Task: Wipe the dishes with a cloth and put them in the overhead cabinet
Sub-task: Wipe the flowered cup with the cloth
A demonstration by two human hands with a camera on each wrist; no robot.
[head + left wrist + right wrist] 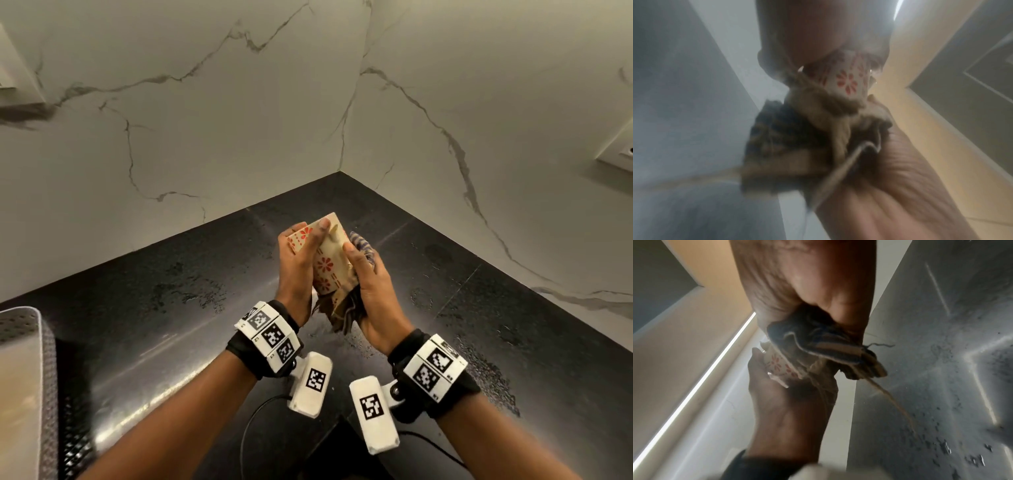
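Note:
A cream square dish (325,263) with red flower prints is held tilted above the black counter. My left hand (298,260) grips its left edge, thumb across the face. My right hand (368,281) clutches a bunched beige and blue-striped cloth (342,310) against the dish's right side and lower end. In the left wrist view the dish (846,81) pokes out of the cloth (797,138), which the right hand (900,178) wraps around. The right wrist view shows the cloth (828,350) in my right hand (807,280), with the dish (779,365) in the left hand (787,410).
The black countertop (171,291) is wet with scattered drops and runs into a corner of marble-patterned walls. A perforated metal rack (30,359) stands at the near left. A wall socket (616,150) sits at the right. Part of a cabinet (13,68) shows at the upper left.

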